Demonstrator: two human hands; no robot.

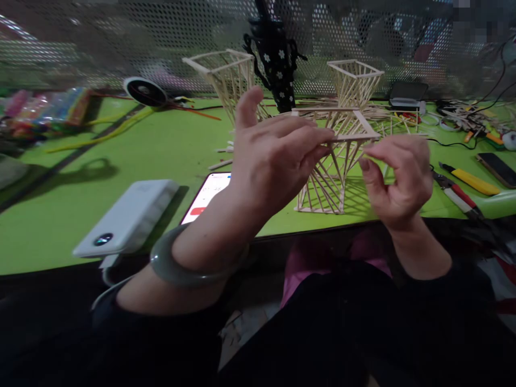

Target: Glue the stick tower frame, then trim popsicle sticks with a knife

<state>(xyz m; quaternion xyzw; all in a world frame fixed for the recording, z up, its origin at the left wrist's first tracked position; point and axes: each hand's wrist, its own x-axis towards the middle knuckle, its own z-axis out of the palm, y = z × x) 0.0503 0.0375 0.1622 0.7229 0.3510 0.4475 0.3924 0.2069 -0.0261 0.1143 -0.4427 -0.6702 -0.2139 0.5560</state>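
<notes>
A twisted lattice frame of thin wooden sticks [322, 201] stands upright on the green table, square at top and bottom. My left hand [270, 156] reaches across, and its thumb and fingertips pinch the near top edge of that frame; one finger sticks up. At the near right top corner my right hand [403, 177] is closed, thumb and index finger bent together beside the slanting sticks. Whatever lies between those right fingertips is too small to make out. Behind stand two similar stick frames, one at the left [209, 71] and one at the right [355, 72].
A white power bank [129, 215] and a lit phone [207, 188] lie left. A black flowered vase [278, 64] stands at the back by a perforated metal panel. Right are pliers [455, 193], a yellow cutter knife [473, 180], a dark phone [497, 167] and loose sticks [463, 113].
</notes>
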